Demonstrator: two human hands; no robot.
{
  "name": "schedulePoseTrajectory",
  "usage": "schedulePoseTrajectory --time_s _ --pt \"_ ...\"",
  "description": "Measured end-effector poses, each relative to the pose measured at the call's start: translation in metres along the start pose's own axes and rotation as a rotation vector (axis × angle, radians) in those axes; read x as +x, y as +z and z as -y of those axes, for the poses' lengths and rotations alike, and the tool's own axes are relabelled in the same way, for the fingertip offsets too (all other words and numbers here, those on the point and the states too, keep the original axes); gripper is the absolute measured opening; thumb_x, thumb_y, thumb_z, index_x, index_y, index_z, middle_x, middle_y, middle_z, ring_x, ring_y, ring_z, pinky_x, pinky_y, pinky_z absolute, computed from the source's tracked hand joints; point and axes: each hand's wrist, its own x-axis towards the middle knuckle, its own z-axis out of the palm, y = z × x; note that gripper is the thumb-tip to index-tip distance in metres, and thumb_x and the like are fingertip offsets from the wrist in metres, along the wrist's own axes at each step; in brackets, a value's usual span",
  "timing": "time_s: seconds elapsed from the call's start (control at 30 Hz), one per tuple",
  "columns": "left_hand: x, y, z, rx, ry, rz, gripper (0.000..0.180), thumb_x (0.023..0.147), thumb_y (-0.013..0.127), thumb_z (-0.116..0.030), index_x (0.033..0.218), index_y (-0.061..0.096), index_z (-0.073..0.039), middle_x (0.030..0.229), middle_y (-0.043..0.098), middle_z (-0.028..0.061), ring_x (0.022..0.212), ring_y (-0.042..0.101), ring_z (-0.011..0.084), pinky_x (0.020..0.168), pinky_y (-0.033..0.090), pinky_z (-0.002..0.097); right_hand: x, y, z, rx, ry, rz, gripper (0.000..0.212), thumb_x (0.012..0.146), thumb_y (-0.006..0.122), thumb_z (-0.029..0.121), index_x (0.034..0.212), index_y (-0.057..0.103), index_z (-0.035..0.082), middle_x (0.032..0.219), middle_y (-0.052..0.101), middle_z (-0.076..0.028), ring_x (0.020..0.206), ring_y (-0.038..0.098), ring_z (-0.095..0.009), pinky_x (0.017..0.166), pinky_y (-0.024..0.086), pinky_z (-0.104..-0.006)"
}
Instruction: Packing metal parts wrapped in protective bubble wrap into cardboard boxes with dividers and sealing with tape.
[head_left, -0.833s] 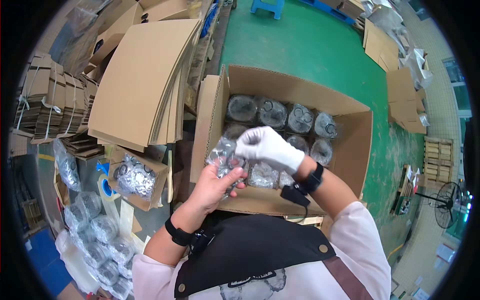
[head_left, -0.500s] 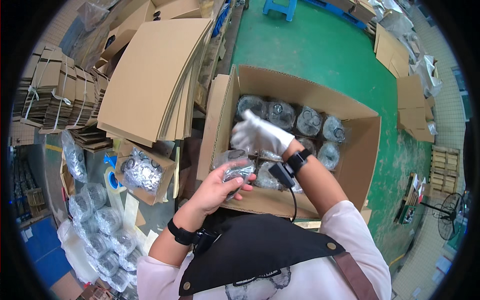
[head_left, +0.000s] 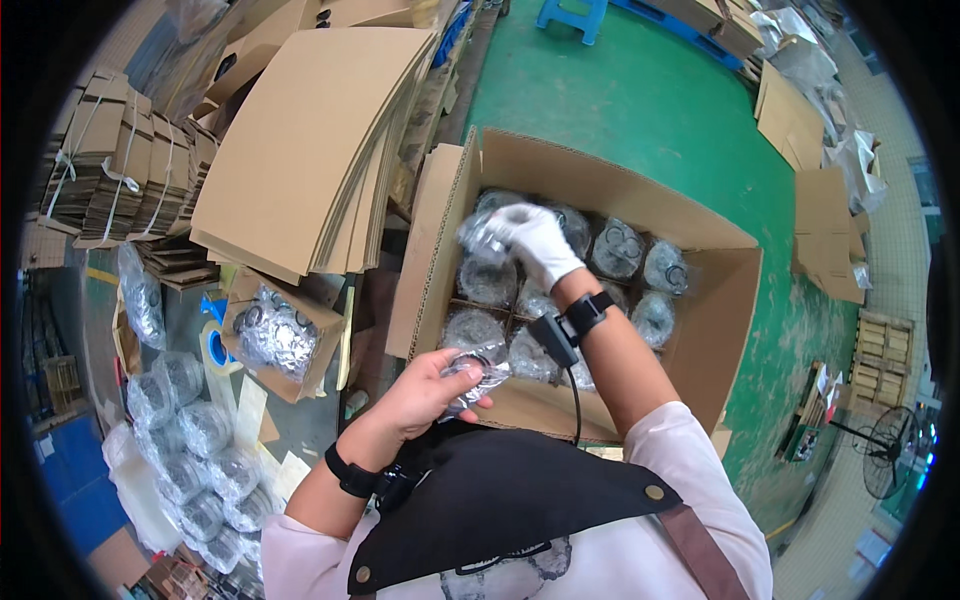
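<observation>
The bare left hand [head_left: 425, 392] has its grip clenched on a crinkly clear plastic packet [head_left: 478, 372] at the near edge of the brown corrugated cardboard box [head_left: 700, 330]. The white-gloved right hand [head_left: 535, 240], arm outstretched, grasps a second shiny packet [head_left: 480, 237] above the box's far-left compartment.

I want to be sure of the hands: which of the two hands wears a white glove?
The right hand, reaching into the far left part of the open cardboard box, wears the white glove. The left hand is bare and holds a clear bagged part at the box's near edge.
</observation>
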Motion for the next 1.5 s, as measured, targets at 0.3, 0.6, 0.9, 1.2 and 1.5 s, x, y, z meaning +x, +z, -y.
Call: schedulePoseTrajectory --time_s 0.3,0.6,0.9,1.2,1.5 --pt "-0.006 -0.001 0.007 -0.059 0.257 -0.198 0.07 0.088 0.068 -0.003 0.146 0.03 -0.002 0.122 0.06 0.0172 0.107 0.064 0.0233 0.074 0.058 0.0298 -0.083 0.005 0.054 -0.324 0.266 0.691 0.023 0.091 0.069 0.022 0.106 0.069 0.005 0.09 0.07 0.0 0.075 0.061 -0.005 0.067 0.05 -0.0223" --pt "0.007 -0.003 0.017 -0.111 0.252 -0.075 0.069 0.091 0.066 -0.005 0.146 0.026 0.001 0.123 0.059 0.0218 0.109 0.064 0.0258 0.086 0.057 0.0325 -0.084 -0.012 -0.006 -0.626 -0.139 0.167 0.049 0.096 0.059 0.035 0.129 0.056 -0.002 0.12 0.064 -0.015 0.111 0.059 -0.02 0.098 0.045 -0.0326" --pt "-0.008 0.0 0.018 0.387 0.367 -0.032 0.055 0.096 0.063 -0.015 0.142 0.034 -0.003 0.108 0.066 0.0089 0.089 0.068 0.0177 0.078 0.055 0.0276 -0.074 -0.082 -0.021 -0.7 0.108 0.081 0.029 0.084 0.069 0.024 0.098 0.07 -0.002 0.086 0.072 -0.009 0.073 0.067 -0.016 0.068 0.054 -0.0345" --pt "-0.102 -0.221 0.014 1.275 0.302 -1.423 0.059 0.074 0.082 -0.03 0.119 0.056 0.0 0.112 0.061 0.0204 0.104 0.059 0.0356 0.086 0.049 0.0398 -0.111 -0.062 0.016 -1.33 -0.115 -0.052 0.046 0.081 0.071 0.026 0.118 0.062 0.0 0.1 0.069 -0.02 0.083 0.068 -0.034 0.076 0.054 -0.0415" --pt "-0.058 -0.252 0.011 1.334 -0.047 -1.222 0.071 0.069 0.083 -0.039 0.127 0.053 -0.011 0.117 0.057 0.0202 0.108 0.061 0.0354 0.089 0.049 0.0462 -0.132 -0.006 0.036 -1.147 -0.024 0.041 0.041 0.082 0.074 0.015 0.118 0.062 -0.002 0.102 0.069 -0.021 0.083 0.069 -0.025 0.076 0.055 -0.0347"
